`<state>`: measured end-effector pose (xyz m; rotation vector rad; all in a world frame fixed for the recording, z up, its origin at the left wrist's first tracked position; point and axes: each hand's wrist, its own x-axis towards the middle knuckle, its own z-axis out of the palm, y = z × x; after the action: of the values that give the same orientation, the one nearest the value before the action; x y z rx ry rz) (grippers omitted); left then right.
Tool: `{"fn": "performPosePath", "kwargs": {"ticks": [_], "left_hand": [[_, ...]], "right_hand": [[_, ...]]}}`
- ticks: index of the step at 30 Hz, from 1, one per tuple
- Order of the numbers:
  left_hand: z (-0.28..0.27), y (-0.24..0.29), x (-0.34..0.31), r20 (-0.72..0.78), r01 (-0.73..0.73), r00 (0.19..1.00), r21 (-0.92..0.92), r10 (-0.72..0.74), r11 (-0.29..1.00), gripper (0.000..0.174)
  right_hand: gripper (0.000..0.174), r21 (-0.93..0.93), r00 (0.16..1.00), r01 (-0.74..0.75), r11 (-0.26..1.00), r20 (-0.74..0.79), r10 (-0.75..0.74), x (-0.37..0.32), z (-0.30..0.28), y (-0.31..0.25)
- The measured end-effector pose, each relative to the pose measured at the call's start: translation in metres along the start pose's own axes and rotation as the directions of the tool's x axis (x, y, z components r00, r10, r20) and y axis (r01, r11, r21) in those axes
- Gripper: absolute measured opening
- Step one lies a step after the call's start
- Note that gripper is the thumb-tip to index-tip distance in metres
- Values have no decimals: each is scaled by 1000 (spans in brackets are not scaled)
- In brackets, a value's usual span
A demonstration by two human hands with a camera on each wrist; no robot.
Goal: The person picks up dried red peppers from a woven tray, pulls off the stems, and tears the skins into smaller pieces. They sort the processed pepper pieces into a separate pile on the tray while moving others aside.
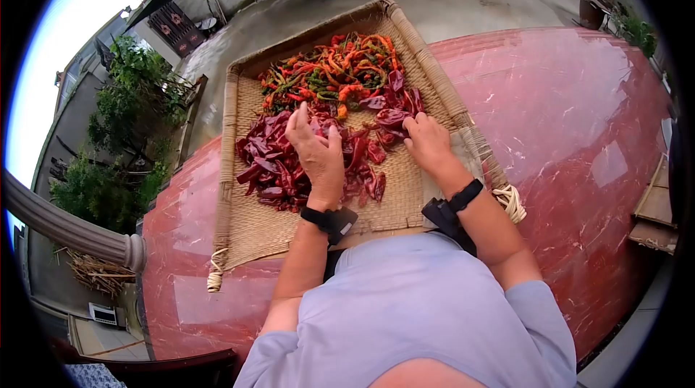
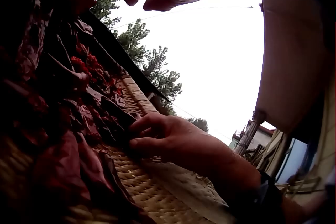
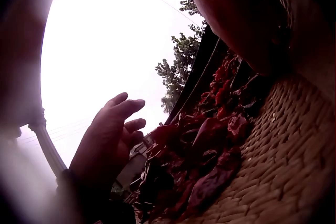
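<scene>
Wrinkled dark red dried chili peppers lie in a loose heap over the near left and middle of a shallow woven tray. My left hand is raised above this heap, fingers spread and relaxed, holding nothing; the right wrist view shows the same hand against the sky. At the right side of the heap, my right hand pinches a dark red dried pepper between thumb and fingers. In the left wrist view, that right hand is low over the weave, fingertips partly hidden in shadow.
Thinner orange, red and green chili peppers fill the far part of the tray. Its raised rim runs round the sides. Beneath lies a polished red stone floor. A stone railing and shrubs stand at left.
</scene>
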<state>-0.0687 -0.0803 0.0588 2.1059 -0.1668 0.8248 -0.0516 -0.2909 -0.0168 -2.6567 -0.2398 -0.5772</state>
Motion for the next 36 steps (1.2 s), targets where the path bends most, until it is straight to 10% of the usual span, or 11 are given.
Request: {"fn": "performPosePath", "kwargs": {"ticks": [6, 14, 22, 28, 31, 36], "left_hand": [[29, -12, -9, 455, -11, 890, -50, 32, 999, 34], [37, 17, -16, 560, 424, 788, -191, -257, 885, 62], [41, 1, -16, 586, 504, 780, -379, -220, 776, 29], [9, -13, 8, 224, 384, 920, -354, -321, 853, 31], [6, -8, 8, -22, 266, 961, -225, -277, 937, 34], [19, -12, -11, 300, 105, 952, -135, -60, 985, 38]], "right_hand": [[15, 353, 989, -115, 928, -42, 139, 5, -12, -2], [16, 837, 974, -203, 508, 121, 190, 11, -13, -9], [17, 945, 970, -241, 219, 243, 20, 11, -7, -9], [49, 374, 923, -238, 896, 374, 89, 5, -31, -12], [65, 257, 977, -4, 967, 205, -51, -5, -9, -13], [58, 423, 926, -256, 869, 366, 95, 4, -8, -9]]}}
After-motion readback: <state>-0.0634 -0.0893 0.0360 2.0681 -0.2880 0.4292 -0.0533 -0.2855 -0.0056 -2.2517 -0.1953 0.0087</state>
